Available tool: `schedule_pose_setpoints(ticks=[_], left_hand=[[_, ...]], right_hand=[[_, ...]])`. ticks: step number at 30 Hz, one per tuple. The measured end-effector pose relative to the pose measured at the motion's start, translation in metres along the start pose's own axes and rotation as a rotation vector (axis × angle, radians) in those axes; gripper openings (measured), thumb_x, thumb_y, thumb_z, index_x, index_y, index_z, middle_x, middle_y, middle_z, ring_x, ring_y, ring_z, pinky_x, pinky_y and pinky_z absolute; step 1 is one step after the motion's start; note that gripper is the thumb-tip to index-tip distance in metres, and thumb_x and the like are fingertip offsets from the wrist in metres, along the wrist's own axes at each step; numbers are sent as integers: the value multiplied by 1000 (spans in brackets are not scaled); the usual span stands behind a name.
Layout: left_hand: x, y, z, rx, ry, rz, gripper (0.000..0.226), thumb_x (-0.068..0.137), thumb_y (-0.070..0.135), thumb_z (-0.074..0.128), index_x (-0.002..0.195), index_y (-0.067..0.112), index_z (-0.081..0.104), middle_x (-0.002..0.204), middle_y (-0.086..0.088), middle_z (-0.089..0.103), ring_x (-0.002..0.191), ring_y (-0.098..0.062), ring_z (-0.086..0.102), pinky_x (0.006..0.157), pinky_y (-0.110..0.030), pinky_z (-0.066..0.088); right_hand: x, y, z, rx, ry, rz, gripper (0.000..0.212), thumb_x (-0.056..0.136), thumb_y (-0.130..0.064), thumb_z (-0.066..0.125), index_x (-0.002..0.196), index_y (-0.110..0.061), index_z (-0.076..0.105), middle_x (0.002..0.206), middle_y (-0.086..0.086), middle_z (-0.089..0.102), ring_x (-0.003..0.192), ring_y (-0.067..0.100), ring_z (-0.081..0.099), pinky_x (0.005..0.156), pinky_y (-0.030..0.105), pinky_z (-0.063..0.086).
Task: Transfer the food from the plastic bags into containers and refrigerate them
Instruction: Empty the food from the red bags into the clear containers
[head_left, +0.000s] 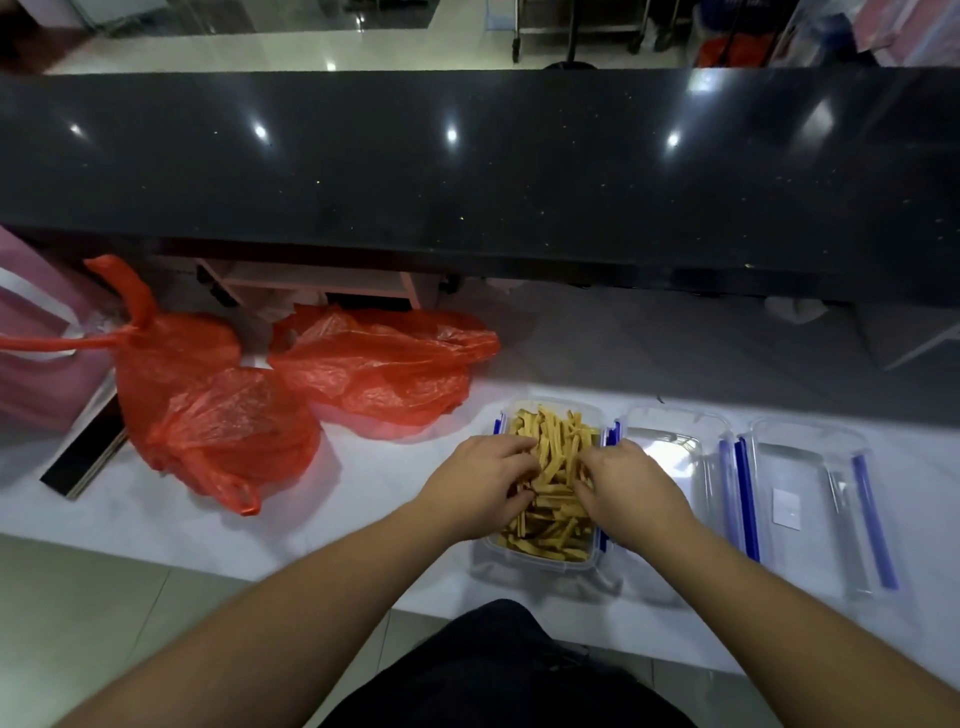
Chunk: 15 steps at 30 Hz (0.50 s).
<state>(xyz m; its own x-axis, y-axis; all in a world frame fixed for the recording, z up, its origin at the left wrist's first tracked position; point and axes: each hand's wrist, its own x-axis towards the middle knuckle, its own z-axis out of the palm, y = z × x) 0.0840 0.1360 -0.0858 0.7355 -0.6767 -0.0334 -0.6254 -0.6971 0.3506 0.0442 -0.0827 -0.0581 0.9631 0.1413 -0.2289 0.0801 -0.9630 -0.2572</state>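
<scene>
A clear plastic container (540, 564) with blue clips stands on the white counter (363, 499), filled with yellow-brown food strips (558, 441). My left hand (475, 480) rests on the strips at the container's left side, fingers curled into them. My right hand (626, 491) lies on the strips at the right side, fingers bent down among them. Two red plastic bags lie to the left: a bulging tied one (208, 410) and a flatter crumpled one (384, 364).
Right of the filled container lie a clear lid or container (670, 452) and another clear piece with blue clips (815, 499). A black raised counter ledge (467, 171) runs across the back. A pink box (36, 332) and a dark flat board (85, 452) sit at far left.
</scene>
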Motion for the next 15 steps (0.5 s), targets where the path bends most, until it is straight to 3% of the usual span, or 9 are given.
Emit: schedule_pose_setpoints(ticks=[6, 15], left_hand=[[-8, 0, 3, -23, -10, 113, 30, 95, 37, 62, 116, 21, 75, 144, -1, 63, 131, -23, 60, 106, -43, 52], [-8, 9, 4, -1, -34, 28, 30, 92, 26, 67, 121, 20, 73, 150, -1, 58, 137, -24, 55, 110, -44, 49]], right_hand=[[-8, 1, 0, 34, -42, -82, 20, 96, -42, 57, 102, -25, 65, 99, -6, 64, 96, 17, 53, 86, 32, 51], [-9, -7, 4, -8, -44, -123, 27, 98, -38, 59, 120, -21, 62, 118, -1, 62, 111, 19, 53, 94, 32, 47]])
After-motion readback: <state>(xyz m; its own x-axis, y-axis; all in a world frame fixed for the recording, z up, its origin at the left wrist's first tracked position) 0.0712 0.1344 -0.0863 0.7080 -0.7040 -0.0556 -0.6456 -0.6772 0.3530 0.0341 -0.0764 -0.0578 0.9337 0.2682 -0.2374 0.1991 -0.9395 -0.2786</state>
